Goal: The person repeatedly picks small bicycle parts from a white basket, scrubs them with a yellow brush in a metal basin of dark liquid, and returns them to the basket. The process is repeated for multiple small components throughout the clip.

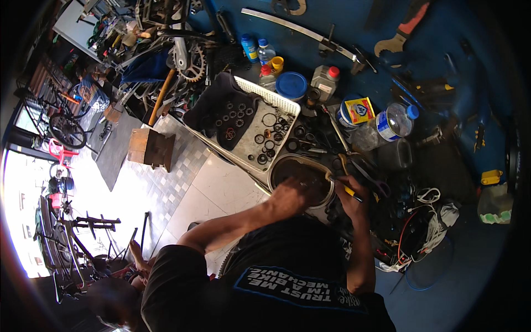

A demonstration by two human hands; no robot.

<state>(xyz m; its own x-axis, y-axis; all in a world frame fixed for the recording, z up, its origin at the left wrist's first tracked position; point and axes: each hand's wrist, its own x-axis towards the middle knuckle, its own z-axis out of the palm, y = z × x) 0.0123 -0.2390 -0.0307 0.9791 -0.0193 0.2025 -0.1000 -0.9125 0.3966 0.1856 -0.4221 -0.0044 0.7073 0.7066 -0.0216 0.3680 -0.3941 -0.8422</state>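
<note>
A round metal basin (272, 176) with dark liquid lies in front of me. My left hand (289, 198) reaches over its near side with the fingers curled down; what they hold, if anything, is blurred and hidden. At the basin's right rim, my right hand (354, 195) is closed around a slim brush-like tool (349, 191) with a yellow and black handle. The tool's pale end points up and left over the rim. Just beyond the basin, a white plastic tray (249, 145) holds several rings and bearings, some of them on a dark cloth (213, 105).
Bottles and a blue-lidded tub (291, 86) line the back. Scissors (368, 174) and cables (428, 195) are to the right. A cardboard box (150, 148) stands left of the tray. Tools hang on the blue wall (354, 16). Another person (113, 299) is at lower left, near bicycles.
</note>
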